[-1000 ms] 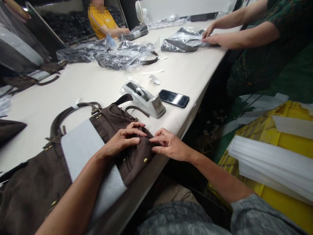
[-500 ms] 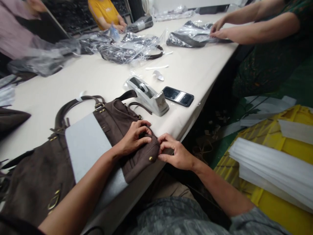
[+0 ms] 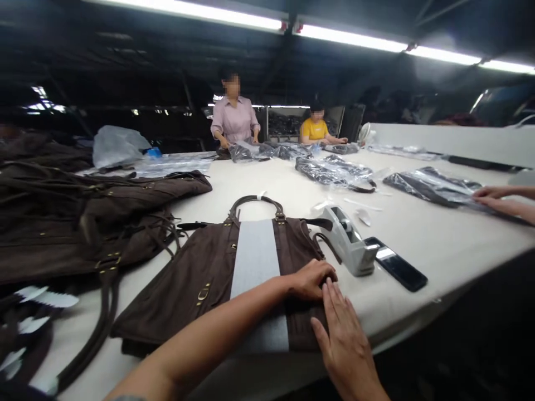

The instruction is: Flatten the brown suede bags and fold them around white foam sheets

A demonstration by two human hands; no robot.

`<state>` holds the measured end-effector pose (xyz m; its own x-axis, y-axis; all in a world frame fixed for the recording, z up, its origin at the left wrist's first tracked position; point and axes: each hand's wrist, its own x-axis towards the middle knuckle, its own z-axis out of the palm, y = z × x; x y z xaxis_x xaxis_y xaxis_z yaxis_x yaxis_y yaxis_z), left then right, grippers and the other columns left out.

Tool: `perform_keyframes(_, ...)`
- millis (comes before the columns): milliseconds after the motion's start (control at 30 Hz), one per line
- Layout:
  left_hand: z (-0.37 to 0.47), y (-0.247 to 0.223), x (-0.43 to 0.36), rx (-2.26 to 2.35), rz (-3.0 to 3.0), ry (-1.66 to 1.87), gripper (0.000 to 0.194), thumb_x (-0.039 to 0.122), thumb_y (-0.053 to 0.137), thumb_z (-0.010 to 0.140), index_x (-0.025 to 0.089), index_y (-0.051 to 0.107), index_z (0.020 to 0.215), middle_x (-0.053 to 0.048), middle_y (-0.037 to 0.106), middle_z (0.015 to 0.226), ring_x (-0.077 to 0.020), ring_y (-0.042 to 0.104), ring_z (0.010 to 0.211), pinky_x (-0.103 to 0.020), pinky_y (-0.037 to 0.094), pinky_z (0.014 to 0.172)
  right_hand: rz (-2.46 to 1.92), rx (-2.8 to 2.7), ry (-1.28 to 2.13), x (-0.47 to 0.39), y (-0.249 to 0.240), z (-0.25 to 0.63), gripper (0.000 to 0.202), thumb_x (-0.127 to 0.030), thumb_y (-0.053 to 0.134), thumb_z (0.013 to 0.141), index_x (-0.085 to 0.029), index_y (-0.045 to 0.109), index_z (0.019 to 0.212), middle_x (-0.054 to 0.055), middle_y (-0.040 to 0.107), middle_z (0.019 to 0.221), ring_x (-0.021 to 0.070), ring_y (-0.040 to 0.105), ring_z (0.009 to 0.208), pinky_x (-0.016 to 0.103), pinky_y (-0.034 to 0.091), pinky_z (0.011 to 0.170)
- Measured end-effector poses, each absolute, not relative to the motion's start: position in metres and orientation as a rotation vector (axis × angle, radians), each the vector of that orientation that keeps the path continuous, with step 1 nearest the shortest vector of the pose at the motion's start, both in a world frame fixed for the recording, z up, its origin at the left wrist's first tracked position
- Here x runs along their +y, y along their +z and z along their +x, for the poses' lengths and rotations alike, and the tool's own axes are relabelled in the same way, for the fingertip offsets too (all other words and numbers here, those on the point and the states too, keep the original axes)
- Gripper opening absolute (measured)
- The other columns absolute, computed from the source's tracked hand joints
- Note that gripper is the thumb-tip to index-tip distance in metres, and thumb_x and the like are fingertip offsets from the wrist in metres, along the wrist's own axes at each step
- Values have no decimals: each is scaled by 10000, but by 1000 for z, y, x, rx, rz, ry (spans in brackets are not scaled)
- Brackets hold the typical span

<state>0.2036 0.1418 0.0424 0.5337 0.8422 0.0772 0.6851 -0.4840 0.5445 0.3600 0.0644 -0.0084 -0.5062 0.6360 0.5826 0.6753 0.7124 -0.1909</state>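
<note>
A dark brown handbag [image 3: 167,295] lies flat on the table in front of me, its looped handle pointing away and a white wrap on the handle's top. Across its middle runs a pale grey sheet [image 3: 256,256]. My left hand [image 3: 311,279] reaches over the sheet, fingers curled on the bag's right side. Close against it, my right hand [image 3: 346,334] lies with fingers stretched out flat along the bag's right edge. Just beyond my hands stand a grey tape dispenser [image 3: 353,245] and a black phone [image 3: 397,264].
More brown handbags [image 3: 125,206] are heaped at the left. Plastic-wrapped bags [image 3: 330,170] lie farther back on the white table [image 3: 455,239]. Two people stand or sit across the table; another person's hands [image 3: 501,199] touch a wrapped bag [image 3: 430,186] at the right.
My view has lifted and swung left, bringing the heaped bags and lights into sight. My right hand has gone from pinching the bag's corner to lying flat with fingers extended.
</note>
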Motion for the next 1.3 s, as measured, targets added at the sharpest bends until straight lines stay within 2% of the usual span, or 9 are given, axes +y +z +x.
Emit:
perform_keyframes(100, 189, 67, 130, 1297, 2301, 499, 523, 171, 771, 722, 124, 584, 1209, -97, 664, 1187, -174, 651, 998, -274, 508, 904, -1039, -2375, -120, 68, -27, 370, 740, -437, 353, 1022, -195, -45, 1597, 142, 295, 1595, 315, 374, 1431, 554, 378, 1134)
perform_keyframes(200, 145, 103, 86, 1512, 2261, 628, 365, 130, 647, 824, 156, 624, 1188, -106, 614, 1278, -219, 598, 1140, -323, 486, 979, -1016, -2515, -131, 76, -39, 390, 716, -430, 327, 1024, -213, -49, 1594, 122, 244, 1609, 314, 351, 1440, 564, 408, 1116)
perform_keyframes(300, 82, 126, 11, 2083, 2073, 783, 314, 82, 478, 892, 71, 613, 1175, -198, 566, 1271, -332, 517, 1198, -499, 422, 1034, -984, -2672, -101, 99, -48, 416, 653, -464, 327, 1011, -205, 173, 1590, 117, 286, 1586, 338, 379, 1415, 561, 480, 1052)
perform_keyframes(467, 8, 105, -101, 3096, 1263, 597, 359, 307, 601, 900, 54, 600, 1155, -175, 592, 1098, -353, 533, 1083, -481, 453, 957, -879, -2853, -42, 125, 24, 405, 591, -579, 486, 918, -242, 579, 1394, 129, 569, 1397, 379, 556, 1269, 595, 527, 969)
perform_keyframes(633, 9, 73, -124, 2940, 1181, 777, 371, 450, 682, 835, 140, 635, 1032, -90, 605, 988, -289, 577, 1015, -405, 475, 927, -324, -2922, 15, 110, 145, 234, 348, -311, 495, 977, -229, 653, 1276, 89, 671, 1273, 250, 628, 1176, 462, 491, 1045)
perform_keyframes(800, 20, 66, -122, 3026, 1107, 660, 314, 363, 721, 793, 102, 648, 951, -124, 568, 935, -330, 574, 959, -433, 495, 864, 465, -3064, 166, 123, 129, 31, 517, -89, 659, 831, -188, 592, 1334, 94, 519, 1461, 237, 463, 1343, 398, 371, 1140)
perform_keyframes(1000, 30, 55, -125, 3054, 1206, 1025, 78, 159, 524, 896, 178, 592, 929, -81, 618, 901, -254, 632, 857, -369, 511, 783, 785, -3265, 538, 144, 103, -52, 153, -132, 787, 716, -143, 681, 826, 80, 681, 1071, 225, 579, 1073, 359, 444, 988)
perform_keyframes(1167, 41, 50, -122, 2975, 1127, 1456, 109, 262, 411, 995, 226, 511, 966, -5, 719, 823, -178, 695, 664, -267, 471, 587, 635, -3362, 1022, 161, 135, -36, 194, -317, 701, 822, -148, 614, 864, 2, 626, 873, 148, 555, 836, 271, 429, 800)
perform_keyframes(1300, 39, 44, -126, 2728, 737, 1454, 206, 378, 410, 979, 266, 422, 806, 68, 573, 538, -185, 606, 460, -276, 378, 470, 511, -3447, 1026, 162, 133, -44, 323, -431, 752, 764, -154, 596, 821, -43, 538, 734, 127, 478, 737, 247, 366, 704)
